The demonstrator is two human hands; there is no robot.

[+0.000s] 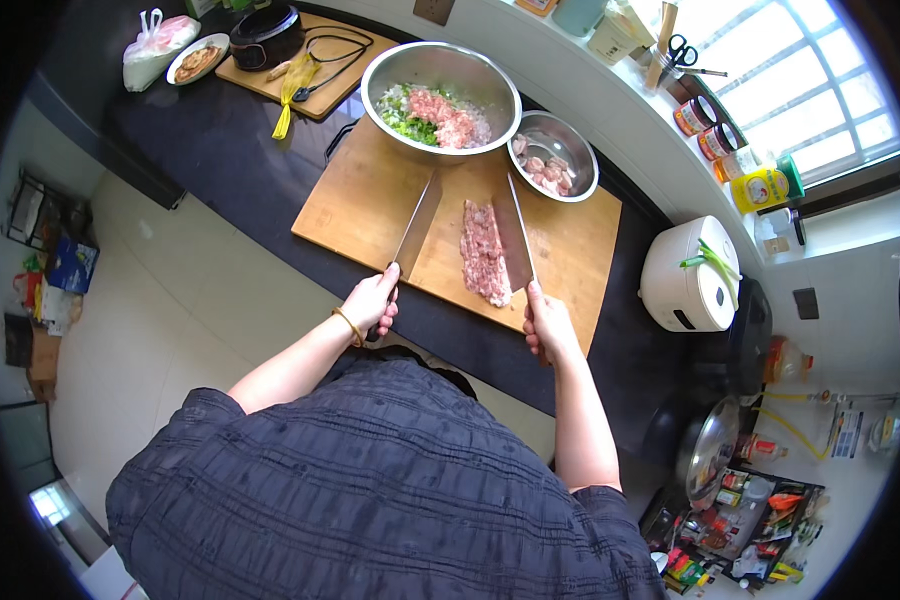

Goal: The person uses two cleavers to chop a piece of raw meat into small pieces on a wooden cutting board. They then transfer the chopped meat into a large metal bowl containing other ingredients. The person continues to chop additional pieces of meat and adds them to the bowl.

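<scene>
My left hand (372,302) is closed round the handle of a cleaver (419,222), its blade over the middle of the wooden cutting board (345,195). In my right hand (550,325) is a second cleaver (515,235), whose blade lies along the right side of a long strip of minced meat (483,255). The left blade stays apart from the meat. At the board's far edge stands a large steel bowl (507,85) with minced meat, chopped greens and white bits. A smaller steel bowl (582,150) beside it holds pieces of raw meat.
A white rice cooker (685,275) with green onion on its lid stands at the right. Far left are a dark pot (266,38) on another board, a plate of food (198,60) and a plastic bag (158,48). Jars (695,116) line the windowsill.
</scene>
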